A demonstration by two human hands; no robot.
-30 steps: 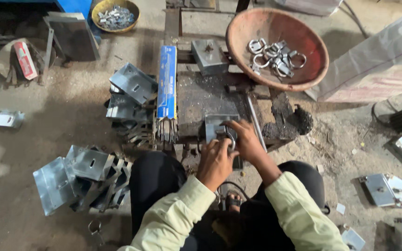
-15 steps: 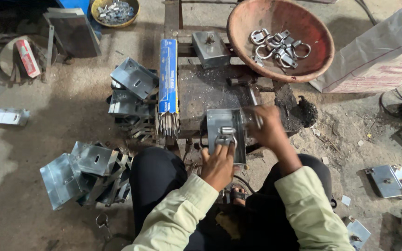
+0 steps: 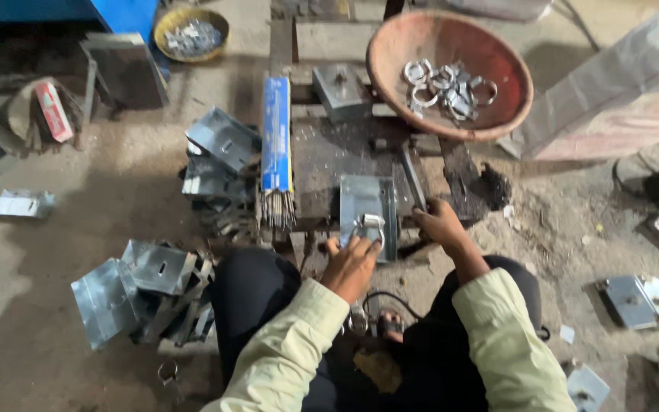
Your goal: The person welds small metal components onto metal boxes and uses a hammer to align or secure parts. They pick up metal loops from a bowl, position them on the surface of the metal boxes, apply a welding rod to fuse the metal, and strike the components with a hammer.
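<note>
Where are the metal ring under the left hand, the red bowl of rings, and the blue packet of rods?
metal ring point(image 3: 371, 223), head view, top of the loop.
red bowl point(image 3: 390, 46), head view, bare left wall.
blue packet of rods point(image 3: 275, 133), head view, middle of the wrapper.

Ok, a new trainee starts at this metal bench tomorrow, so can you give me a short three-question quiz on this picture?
1. True or false: the left hand touches a metal ring on the grey metal plate.
2. Where do the loose metal rings lie? A) yellow bowl B) reddish round pan C) floor
3. What lies in the blue packet left of the plate?

Key
1. True.
2. B, the reddish round pan.
3. A bundle of thin rods, ends sticking out toward the person. The right hand rests at the plate's right edge.
</note>
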